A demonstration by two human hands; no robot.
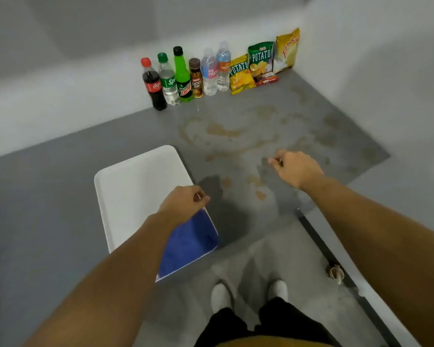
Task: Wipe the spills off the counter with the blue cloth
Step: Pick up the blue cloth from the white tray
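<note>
A blue cloth (pixel 191 244) lies flat in the near corner of a white tray (pixel 133 181) on the grey counter (pixel 48 196). My left forearm covers part of the cloth. My left hand (pixel 183 201) hovers above the tray's right edge, just beyond the cloth, fingers curled in with nothing in them. My right hand (pixel 296 169) floats over the counter to the right, fingers curled loosely, empty. Brown spills (pixel 223 132) spread across the counter between the tray and the far wall, with smaller spots (pixel 257 187) near my right hand.
Several drink bottles (pixel 183 76) and snack bags (pixel 258 61) stand in a row against the back wall. The counter's front edge (pixel 311 229) runs near my right forearm. Below it are the floor, my feet and a small object (pixel 335 272).
</note>
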